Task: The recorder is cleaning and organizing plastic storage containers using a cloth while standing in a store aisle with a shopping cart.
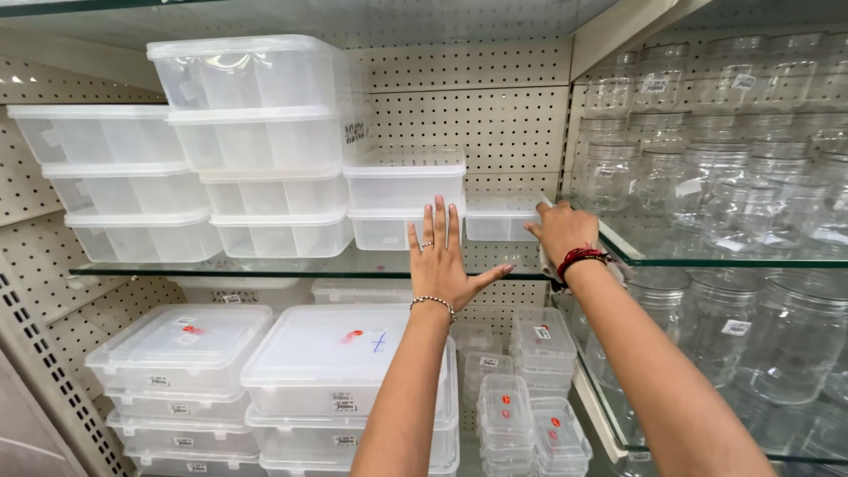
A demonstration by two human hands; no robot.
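Upper left: stacked clear lidded boxes (146, 185) on a glass shelf (291, 265).
Lower left: wide flat tubs (181, 349), red dot stickers on the lids, small white labels on the fronts.
Centre: left hand (442, 261), fingers spread flat against a two-box stack (405, 199).
Centre right: right hand (563, 231) grasping a small clear box (499, 216).
Right: rows of glass jars (724, 194), white tags.

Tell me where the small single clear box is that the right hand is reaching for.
The small clear box sits on the glass shelf, right of the two-box stack, by the right hand.
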